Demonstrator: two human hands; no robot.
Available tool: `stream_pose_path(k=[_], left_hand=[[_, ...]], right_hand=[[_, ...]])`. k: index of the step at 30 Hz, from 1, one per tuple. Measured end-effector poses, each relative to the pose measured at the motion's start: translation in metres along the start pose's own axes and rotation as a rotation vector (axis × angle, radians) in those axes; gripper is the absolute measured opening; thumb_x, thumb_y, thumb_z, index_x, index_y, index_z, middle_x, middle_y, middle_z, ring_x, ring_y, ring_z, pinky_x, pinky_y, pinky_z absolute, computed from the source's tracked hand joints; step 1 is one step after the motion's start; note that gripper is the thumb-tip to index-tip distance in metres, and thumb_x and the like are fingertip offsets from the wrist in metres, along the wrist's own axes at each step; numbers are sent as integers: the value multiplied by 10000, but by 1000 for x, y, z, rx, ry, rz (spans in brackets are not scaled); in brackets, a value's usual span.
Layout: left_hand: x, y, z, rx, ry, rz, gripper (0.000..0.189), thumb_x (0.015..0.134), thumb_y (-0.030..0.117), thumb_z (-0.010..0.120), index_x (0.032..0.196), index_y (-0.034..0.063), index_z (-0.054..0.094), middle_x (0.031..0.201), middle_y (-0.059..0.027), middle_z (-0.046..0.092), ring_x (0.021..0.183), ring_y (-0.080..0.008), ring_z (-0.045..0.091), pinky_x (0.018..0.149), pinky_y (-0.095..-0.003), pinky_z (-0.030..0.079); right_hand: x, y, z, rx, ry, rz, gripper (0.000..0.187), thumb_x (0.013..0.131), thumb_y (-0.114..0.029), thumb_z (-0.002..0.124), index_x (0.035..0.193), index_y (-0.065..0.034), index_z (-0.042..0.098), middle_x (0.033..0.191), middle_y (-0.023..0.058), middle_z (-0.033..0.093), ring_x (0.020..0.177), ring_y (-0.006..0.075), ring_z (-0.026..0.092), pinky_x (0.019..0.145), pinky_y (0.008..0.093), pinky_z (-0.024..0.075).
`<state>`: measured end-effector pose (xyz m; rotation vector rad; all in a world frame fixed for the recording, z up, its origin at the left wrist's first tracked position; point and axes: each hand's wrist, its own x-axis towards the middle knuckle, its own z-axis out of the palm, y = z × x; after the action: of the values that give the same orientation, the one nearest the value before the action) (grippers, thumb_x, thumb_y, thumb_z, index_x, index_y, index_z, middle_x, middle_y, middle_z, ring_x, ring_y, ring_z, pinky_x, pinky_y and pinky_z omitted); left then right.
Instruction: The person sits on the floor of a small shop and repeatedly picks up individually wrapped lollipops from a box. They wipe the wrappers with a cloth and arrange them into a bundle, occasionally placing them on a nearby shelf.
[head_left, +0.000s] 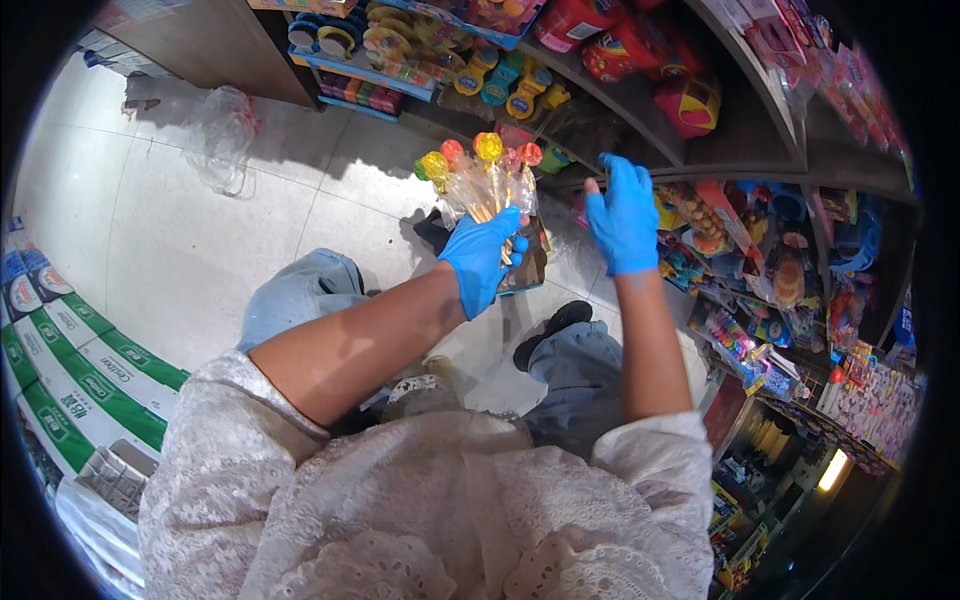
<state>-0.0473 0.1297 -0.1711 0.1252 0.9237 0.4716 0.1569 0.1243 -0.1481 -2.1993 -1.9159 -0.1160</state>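
My left hand (487, 251), in a blue glove, grips a bunch of wrapped lollipops (489, 169) by their pale sticks. Their heads are red, yellow and green, fanned out at the top in clear wrappers. Beneath that hand an open cardboard box (531, 274) is partly visible; the hand and the lollipops hide much of it. To the right, near the shelf edge, my right hand (622, 214), also gloved in blue, is raised with thumb and fingers apart and nothing seen in it.
Wooden shelves (750, 142) with toys and sweets curve along the front and right. Bottle-shaped candy containers (496, 79) stand on the low shelf ahead. A clear plastic bag (221, 139) lies on the tiled floor (202, 225). Green-and-white cartons (82, 375) are stacked at left.
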Motion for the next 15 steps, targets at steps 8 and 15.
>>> stream_pose_path(k=[8,15], left_hand=[[0,22,-7,-203,111,132,214,960,216,552,1088,48,521,936,-42,562,712,-128,516,594,-257,452],[4,42,-28,-179,86,379,149,979,199,509,1025,57,510,907,-43,547,698,-131,505,590,-256,443]], right_hand=[[89,58,56,-502,-9,2,668,797,-442,588,1358,-111,443,1376,181,443,1262,352,419,1067,455,326],[110,79,115,-251,-111,178,715,848,-517,507,1438,-147,344,1498,146,303,1371,326,292,1117,428,254]])
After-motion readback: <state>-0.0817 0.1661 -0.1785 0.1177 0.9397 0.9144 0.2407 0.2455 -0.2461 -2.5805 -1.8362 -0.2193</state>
